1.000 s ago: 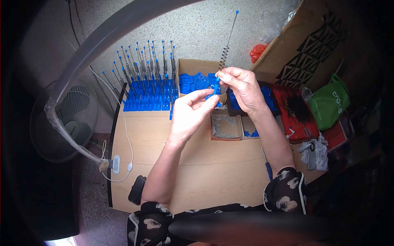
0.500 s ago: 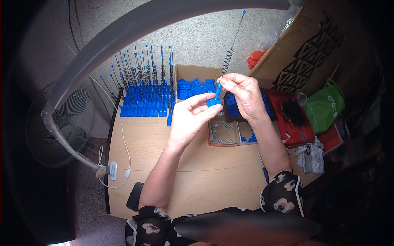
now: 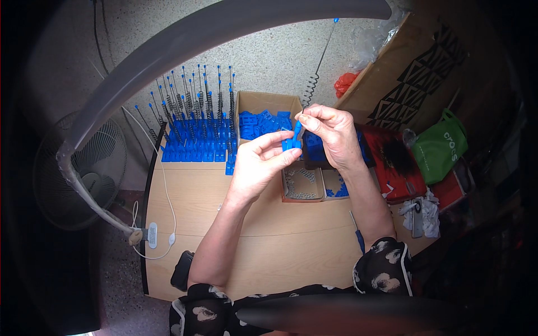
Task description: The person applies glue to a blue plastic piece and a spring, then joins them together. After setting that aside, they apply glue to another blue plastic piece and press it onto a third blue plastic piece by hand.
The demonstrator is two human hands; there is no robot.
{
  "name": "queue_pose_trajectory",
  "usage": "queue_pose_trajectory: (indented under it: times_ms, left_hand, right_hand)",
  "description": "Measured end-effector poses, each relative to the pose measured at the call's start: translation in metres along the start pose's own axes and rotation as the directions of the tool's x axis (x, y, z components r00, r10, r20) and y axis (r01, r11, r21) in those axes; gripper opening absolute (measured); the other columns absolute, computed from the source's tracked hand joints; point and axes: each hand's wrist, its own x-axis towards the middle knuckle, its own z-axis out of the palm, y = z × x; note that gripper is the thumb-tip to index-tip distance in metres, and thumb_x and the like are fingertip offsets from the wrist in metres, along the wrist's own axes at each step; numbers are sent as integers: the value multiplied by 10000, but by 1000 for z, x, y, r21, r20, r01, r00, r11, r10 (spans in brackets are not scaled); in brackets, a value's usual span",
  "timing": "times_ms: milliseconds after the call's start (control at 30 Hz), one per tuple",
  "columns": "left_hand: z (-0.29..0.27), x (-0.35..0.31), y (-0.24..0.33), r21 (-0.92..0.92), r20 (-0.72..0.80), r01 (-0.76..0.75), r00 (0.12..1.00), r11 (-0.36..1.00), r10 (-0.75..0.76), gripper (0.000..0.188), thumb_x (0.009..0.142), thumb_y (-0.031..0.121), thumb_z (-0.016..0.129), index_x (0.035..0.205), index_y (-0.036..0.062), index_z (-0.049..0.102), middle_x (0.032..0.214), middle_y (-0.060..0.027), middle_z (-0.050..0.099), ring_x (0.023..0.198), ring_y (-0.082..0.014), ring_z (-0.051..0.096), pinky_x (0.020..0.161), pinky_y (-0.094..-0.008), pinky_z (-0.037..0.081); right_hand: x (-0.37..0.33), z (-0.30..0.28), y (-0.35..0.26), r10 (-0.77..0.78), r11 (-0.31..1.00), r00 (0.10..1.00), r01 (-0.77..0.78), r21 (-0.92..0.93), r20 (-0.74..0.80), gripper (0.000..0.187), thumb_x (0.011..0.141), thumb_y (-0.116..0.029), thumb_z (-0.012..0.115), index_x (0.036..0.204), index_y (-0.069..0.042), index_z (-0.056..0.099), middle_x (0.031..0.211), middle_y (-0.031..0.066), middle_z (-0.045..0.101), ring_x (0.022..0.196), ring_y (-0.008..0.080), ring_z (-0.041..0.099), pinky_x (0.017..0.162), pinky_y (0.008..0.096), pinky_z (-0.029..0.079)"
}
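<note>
Between the thumb and fingers of my left hand (image 3: 252,168) is a blue plastic base (image 3: 291,144) with a narrow upright neck. My right hand (image 3: 334,134) is closed in a pinch at the top of that neck, on the lower end of a dark coil spring (image 3: 310,89). The spring rises into a long straight wire with a small blue tip, leaning to the right. My fingertips hide the joint between spring and base. Left of my hands, several similar blue bases (image 3: 193,154) stand in rows with springs upright in them.
A cardboard box (image 3: 297,101) of blue parts stands behind my hands. Small trays hold metal bits (image 3: 300,185) and blue bits (image 3: 336,187). A screwdriver (image 3: 358,238) lies by my right forearm, a black phone-like object (image 3: 182,270) by my left. A grey lamp arm (image 3: 168,39) arches overhead.
The spring leans slightly more to the right, and my right fingers cover more of its lower end. Both hands keep their hold; the whole view has shifted slightly.
</note>
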Motion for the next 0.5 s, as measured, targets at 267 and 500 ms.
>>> queue_pose_trajectory:
  times_ms: [267,500]
  left_hand:
    - [-1,3,-5,-18,3,20,1000,1000,-20,413,844,11,758,1225,-57,611,1056,-122,714,947,-142,690,873,-264,562]
    - [-2,3,-6,-10,-6,22,1000,1000,-22,402,849,10,753,1221,-56,615,1042,-120,716,943,-142,692,860,-266,568]
  right_hand:
    - [-1,-2,2,-60,996,998,62,-58,27,99,911,-26,679,977,34,723,919,60,692,882,101,626,824,247,500]
    - [-1,-2,5,-29,998,1000,29,-61,-1,89,909,-22,674,960,34,721,914,56,681,881,100,611,829,247,484]
